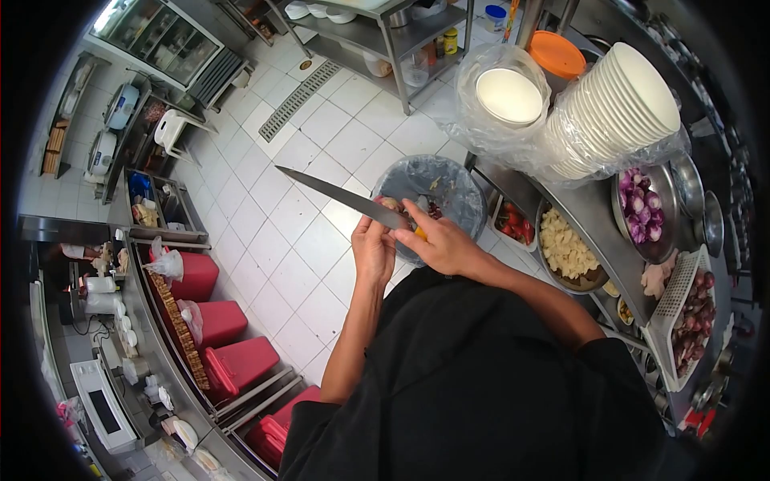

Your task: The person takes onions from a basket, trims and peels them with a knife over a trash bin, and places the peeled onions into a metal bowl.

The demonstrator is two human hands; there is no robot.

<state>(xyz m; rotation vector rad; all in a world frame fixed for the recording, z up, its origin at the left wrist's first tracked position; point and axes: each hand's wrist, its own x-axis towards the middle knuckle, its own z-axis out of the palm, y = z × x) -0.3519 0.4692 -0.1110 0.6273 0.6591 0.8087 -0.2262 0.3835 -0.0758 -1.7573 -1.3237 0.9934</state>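
Note:
A large kitchen knife points up and to the left, its broad blade over the floor and the rim of a bin. My right hand is closed around its handle, of which a bit of orange shows under the fingers. My left hand is closed right at the heel of the blade, its fingers partly behind the steel, so what they hold is hidden. A reddish-brown lump shows just beyond the blade; I cannot tell whether it is held or lies in the bin. Below both hands stands the lined waste bin with dark red scraps inside.
To the right, a steel counter carries a bowl of peeled purple onions, a white basket of unpeeled onions and stacked white tubs. A bowl of pale chopped pieces sits beside it. Red bins line the left counter.

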